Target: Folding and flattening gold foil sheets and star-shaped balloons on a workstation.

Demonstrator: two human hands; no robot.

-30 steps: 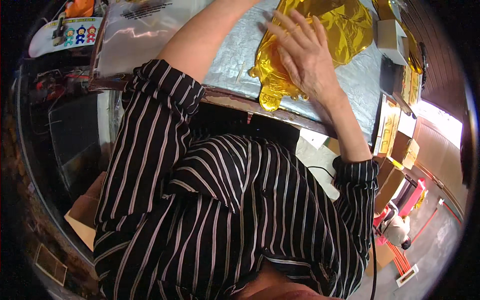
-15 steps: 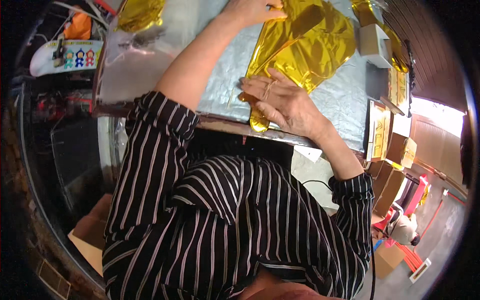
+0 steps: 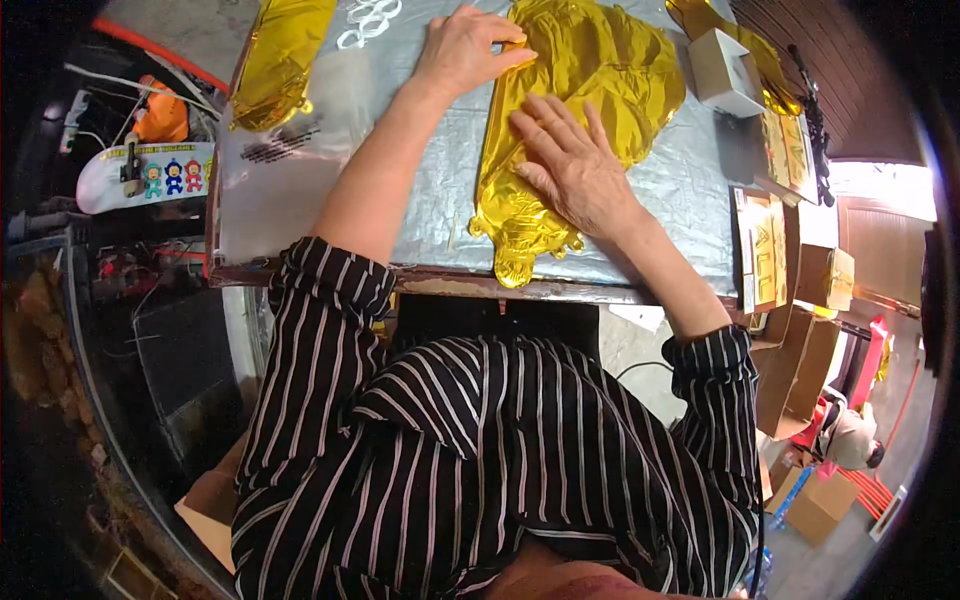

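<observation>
A flat gold foil balloon [image 3: 600, 70] lies on the grey padded table [image 3: 680, 190], its narrow end reaching the near edge. My left hand [image 3: 465, 50] rests on its far left edge, fingers together and pressed on the foil. My right hand [image 3: 570, 165] lies palm down on the balloon's middle, fingers spread flat. Neither hand grips the foil.
Another gold foil piece [image 3: 280, 55] lies at the table's far left beside clear plastic bags [image 3: 300, 170]. A small white box [image 3: 725, 70] sits at the far right, with packaged gold items [image 3: 765, 250] and cardboard boxes [image 3: 800, 370] along the right side. A small skateboard [image 3: 145, 175] lies left of the table.
The view has tipped down and the table sits lower in the picture. My right hand slid up from the balloon's narrow end onto its middle; my left hand stays at its far edge.
</observation>
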